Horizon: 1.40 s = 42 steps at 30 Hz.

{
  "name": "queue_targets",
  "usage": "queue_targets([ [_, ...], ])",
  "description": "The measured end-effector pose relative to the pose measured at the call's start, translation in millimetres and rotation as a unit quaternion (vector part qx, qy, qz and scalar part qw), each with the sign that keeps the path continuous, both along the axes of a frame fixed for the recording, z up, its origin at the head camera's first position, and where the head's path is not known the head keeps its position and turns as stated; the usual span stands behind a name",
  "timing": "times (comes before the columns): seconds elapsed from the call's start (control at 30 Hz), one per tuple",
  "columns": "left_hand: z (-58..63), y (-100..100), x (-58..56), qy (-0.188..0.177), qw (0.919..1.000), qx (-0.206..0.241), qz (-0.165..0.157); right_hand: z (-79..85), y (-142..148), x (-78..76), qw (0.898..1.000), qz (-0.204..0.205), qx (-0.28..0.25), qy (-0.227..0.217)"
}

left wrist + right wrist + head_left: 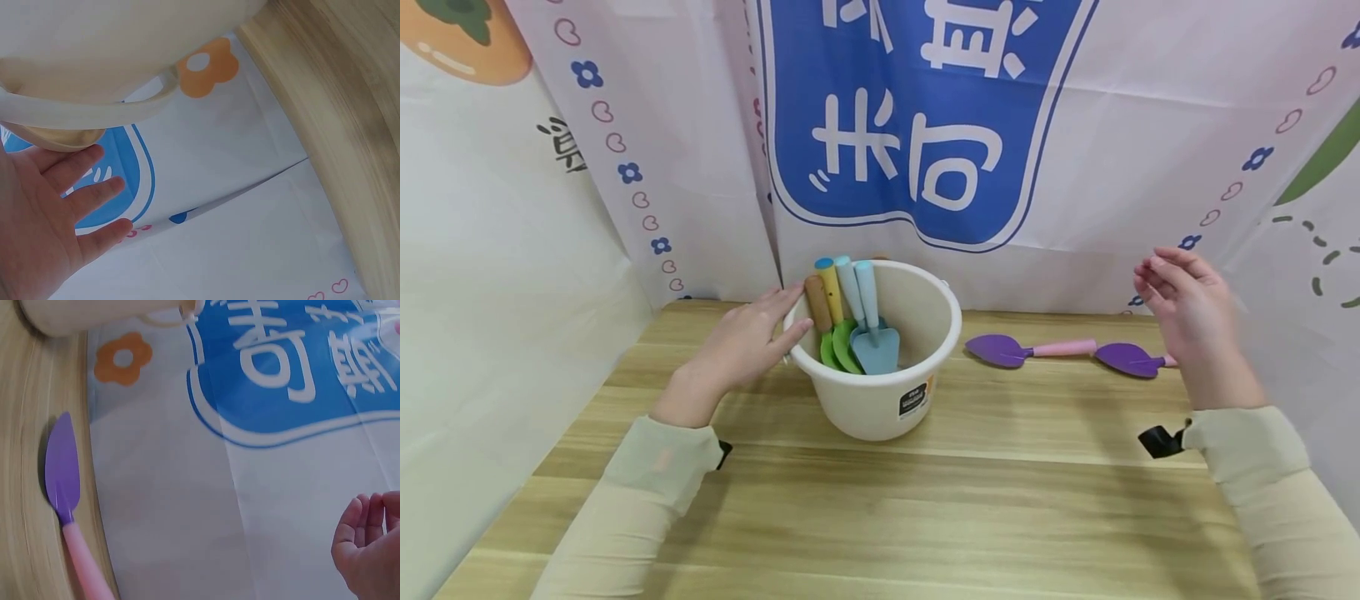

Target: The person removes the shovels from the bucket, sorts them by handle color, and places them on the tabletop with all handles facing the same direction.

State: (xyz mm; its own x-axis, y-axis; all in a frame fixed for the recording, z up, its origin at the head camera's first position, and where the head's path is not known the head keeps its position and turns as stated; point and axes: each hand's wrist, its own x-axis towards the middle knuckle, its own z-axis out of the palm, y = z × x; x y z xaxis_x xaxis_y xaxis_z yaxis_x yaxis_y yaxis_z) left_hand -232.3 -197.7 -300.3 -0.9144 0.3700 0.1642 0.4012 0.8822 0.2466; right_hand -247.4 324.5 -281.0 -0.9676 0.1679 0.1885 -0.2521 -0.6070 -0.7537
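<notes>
Bucket, white (857,407), stands upright on the wooden tabletop (880,517), close to the printed sheet (1090,167) behind it. Two green-bladed trowels (846,348), one brown-handled and one yellow-handled, lean inside it beside two blue trowels (877,352), handles up against the left part of the rim. Of the hands, the left hand (741,340) rests against the rim on that side, fingers extended and spread, thumb over the edge. The right hand (1197,312) is raised at the far right, fingers loosely bent, holding nothing. Below it lies one purple trowel (1127,358); another purple trowel (997,350) lies between that one and the bucket.
</notes>
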Motion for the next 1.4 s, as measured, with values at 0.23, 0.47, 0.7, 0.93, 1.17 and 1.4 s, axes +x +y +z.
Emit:
queue_targets([
  [0.23, -0.2, 0, 0.4, 0.003, 1.0, 0.0, -0.003, 9.8, -37, -0.2, 0.997, 0.065, 0.035, 0.02],
  [0.47, 0.3, 0, 1.1, 0.007, 1.0, -0.001, -0.001, 16.0, -77, 3.5, 0.985, 0.119, 0.12, 0.02],
  [0.7, 0.5, 1, 2.1, -0.001, 1.0, -0.001, 0.001, 20.4, -110, 4.5, 0.968, 0.137, 0.209, 0.023],
  [0.93, 3.6, 2, 3.6, 0.006, 0.9997, -0.022, 0.005, 16.8, -138, -6.3, 0.918, 0.152, 0.362, 0.058],
  [1.17, 2.9, 1, 2.9, 0.01, 0.9995, -0.028, 0.007, 13.0, -166, -27.7, 0.86, 0.222, 0.453, 0.084],
  [1.4, 0.9, 0, 1.1, 0.012, 0.9996, -0.027, 0.005, 9.1, -194, -41.9, 0.853, 0.238, 0.455, 0.092],
])
